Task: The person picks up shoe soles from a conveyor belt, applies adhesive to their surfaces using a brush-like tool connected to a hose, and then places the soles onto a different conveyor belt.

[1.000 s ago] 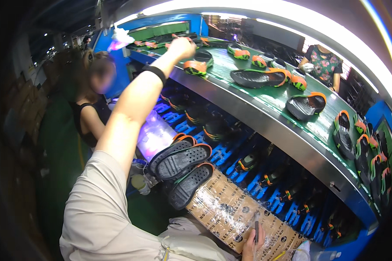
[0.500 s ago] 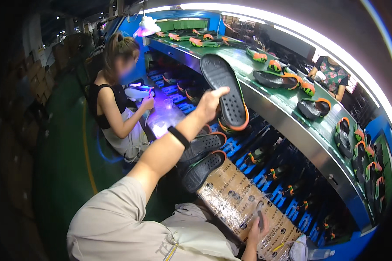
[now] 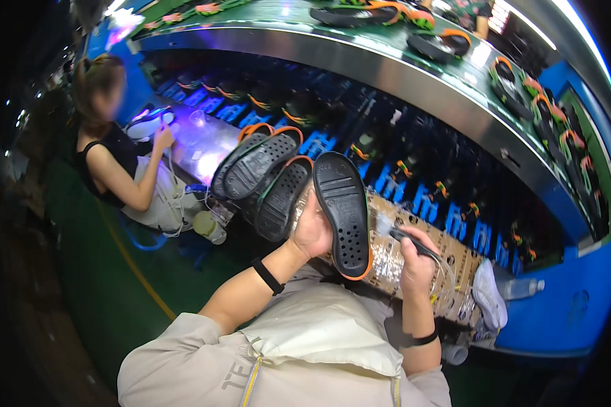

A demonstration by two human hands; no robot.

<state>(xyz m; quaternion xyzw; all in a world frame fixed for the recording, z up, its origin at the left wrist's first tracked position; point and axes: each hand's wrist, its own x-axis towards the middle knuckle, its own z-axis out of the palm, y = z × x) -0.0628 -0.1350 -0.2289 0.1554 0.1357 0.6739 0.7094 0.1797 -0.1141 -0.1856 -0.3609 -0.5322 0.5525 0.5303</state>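
My left hand [image 3: 312, 227] grips a black shoe sole [image 3: 344, 210] with an orange rim. It stands nearly upright before me, its side with the round holes toward me. To its right, my right hand [image 3: 418, 268] is closed around a black-handled tool [image 3: 415, 244] that looks like a brush; its pale tip is blurred. The tip points toward the sole but appears apart from it. Left of my left hand, a similar black sole [image 3: 284, 200] leans beside other stacked soles [image 3: 261, 164].
A carton covered in clear tape [image 3: 448, 292] lies under my hands. White shoe [image 3: 489, 295] and clear bottle [image 3: 523, 289] are at right. Behind runs a conveyor [image 3: 428, 73] bearing shoes, above blue racks [image 3: 424, 203]. A co-worker [image 3: 112, 166] sits left, handling a shoe [image 3: 149, 123].
My left hand has brought the sole down and nearer from beside the conveyor. My right hand has risen from the carton with the tool. The view has tilted downward.
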